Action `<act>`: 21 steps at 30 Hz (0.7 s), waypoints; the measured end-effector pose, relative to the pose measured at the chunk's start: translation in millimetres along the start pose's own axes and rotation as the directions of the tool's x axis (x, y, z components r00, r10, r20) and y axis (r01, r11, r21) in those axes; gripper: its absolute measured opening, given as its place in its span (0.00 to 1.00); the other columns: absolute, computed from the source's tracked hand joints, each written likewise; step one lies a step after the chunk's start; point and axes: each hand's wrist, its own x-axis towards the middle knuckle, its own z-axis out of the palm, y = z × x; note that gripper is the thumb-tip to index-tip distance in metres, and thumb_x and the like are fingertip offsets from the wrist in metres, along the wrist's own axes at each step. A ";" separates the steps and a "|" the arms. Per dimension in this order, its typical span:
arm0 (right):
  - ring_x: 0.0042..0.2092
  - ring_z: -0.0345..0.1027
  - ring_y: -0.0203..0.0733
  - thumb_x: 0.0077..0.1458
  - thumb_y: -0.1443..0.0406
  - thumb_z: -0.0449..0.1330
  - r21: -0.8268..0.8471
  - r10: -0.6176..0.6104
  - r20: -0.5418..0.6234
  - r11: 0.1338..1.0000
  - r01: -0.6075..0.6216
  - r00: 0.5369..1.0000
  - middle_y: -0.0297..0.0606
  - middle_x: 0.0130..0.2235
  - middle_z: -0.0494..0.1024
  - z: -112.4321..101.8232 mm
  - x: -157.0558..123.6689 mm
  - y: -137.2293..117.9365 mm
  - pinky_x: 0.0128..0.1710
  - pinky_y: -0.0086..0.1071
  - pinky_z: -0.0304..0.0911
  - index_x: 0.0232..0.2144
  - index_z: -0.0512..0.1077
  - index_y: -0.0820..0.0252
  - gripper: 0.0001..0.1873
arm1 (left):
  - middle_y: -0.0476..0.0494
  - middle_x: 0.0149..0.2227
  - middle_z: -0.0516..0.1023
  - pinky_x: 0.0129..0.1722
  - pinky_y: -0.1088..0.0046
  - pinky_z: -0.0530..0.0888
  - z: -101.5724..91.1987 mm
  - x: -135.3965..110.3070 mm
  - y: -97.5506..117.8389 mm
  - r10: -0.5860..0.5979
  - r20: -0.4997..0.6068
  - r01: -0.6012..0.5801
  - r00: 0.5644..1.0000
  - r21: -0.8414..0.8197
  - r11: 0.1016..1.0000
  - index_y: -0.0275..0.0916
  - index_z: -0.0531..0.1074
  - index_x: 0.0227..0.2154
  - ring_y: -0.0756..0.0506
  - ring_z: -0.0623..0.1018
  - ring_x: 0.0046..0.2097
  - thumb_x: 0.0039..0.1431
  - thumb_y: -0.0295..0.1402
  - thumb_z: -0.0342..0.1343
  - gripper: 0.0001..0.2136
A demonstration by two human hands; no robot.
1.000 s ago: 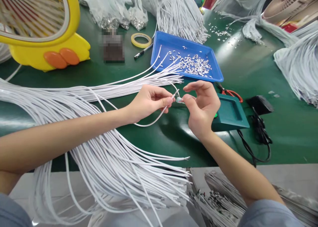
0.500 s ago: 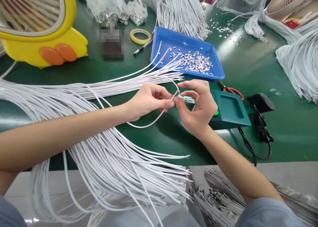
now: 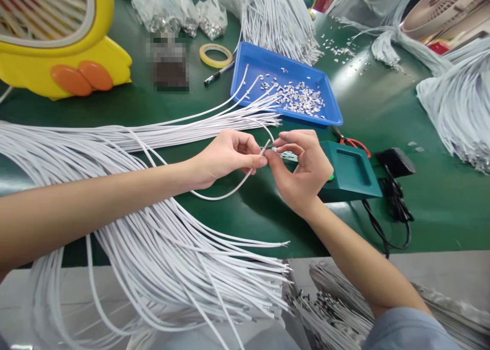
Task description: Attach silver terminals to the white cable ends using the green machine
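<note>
Above the green table, my left hand (image 3: pixel 229 156) pinches a thin white cable (image 3: pixel 225 196) between thumb and fingers. The cable loops below the hand, and a short end pokes up past the fingertips. My right hand (image 3: pixel 300 169) is closed in a pinch close against the left fingertips, where another curved length of white cable (image 3: pixel 268 127) comes down. Just behind the right fingers is a small pale slotted piece (image 3: pixel 288 155), partly hidden, beside a teal-green device (image 3: pixel 354 170). The exact contact between the fingertips is too small to make out.
White cable bundles (image 3: pixel 184 268) spread across the table and over its front edge. A blue tray (image 3: pixel 333 92) holds many small metal pieces. Yellow tape (image 3: pixel 215 55), a pen (image 3: pixel 218 74), red-handled pliers (image 3: pixel 356 144), a black adapter (image 3: pixel 396 161) and a yellow duck-shaped object (image 3: pixel 92 64) lie around.
The whole view has shifted slightly. At the left fingertips the short cable end now points up more clearly, and the right index finger has drawn down closer to it.
</note>
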 end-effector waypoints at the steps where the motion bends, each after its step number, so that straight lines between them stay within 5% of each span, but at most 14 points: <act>1: 0.42 0.72 0.41 0.55 0.68 0.62 0.044 0.062 0.007 0.997 -0.062 0.998 0.34 0.40 0.76 -0.1 0.3 -0.5 0.35 0.36 0.73 0.46 0.71 0.49 0.16 | 0.50 0.19 0.73 0.25 0.79 0.69 -0.1 0.1 -0.5 0.004 -0.003 -0.004 1.000 0.000 1.000 0.32 0.70 0.21 0.54 0.73 0.24 0.40 0.31 0.72 0.14; 7: 0.45 0.74 0.43 0.57 0.62 0.61 0.305 0.316 0.193 0.880 -0.363 0.929 0.35 0.40 0.78 -1.7 4.9 -0.1 0.36 0.35 0.74 0.48 0.69 0.49 0.16 | 0.51 0.19 0.73 0.24 0.79 0.67 0.6 0.9 -0.5 0.003 -0.024 -0.002 1.000 0.029 1.000 0.32 0.69 0.19 0.54 0.72 0.23 0.39 0.29 0.72 0.14; 16: 0.34 0.73 0.36 0.49 0.67 0.69 0.405 0.373 0.165 0.819 -0.407 0.913 0.29 0.30 0.76 -0.8 8.6 -7.2 0.31 0.30 0.71 0.42 0.73 0.50 0.17 | 0.51 0.19 0.73 0.25 0.79 0.67 1.4 -0.2 -0.4 0.016 -0.046 -0.014 0.999 0.039 0.999 0.32 0.70 0.19 0.54 0.72 0.23 0.38 0.27 0.72 0.13; 21: 0.32 0.72 0.38 0.46 0.64 0.70 0.467 0.498 0.236 0.695 -0.547 0.834 0.29 0.27 0.73 -1.8 10.6 -6.9 0.34 0.35 0.73 0.41 0.71 0.52 0.19 | 0.49 0.20 0.76 0.26 0.77 0.70 3.0 -1.8 -0.1 0.035 -0.048 -0.034 0.998 0.037 0.999 0.32 0.74 0.21 0.53 0.74 0.24 0.39 0.29 0.72 0.11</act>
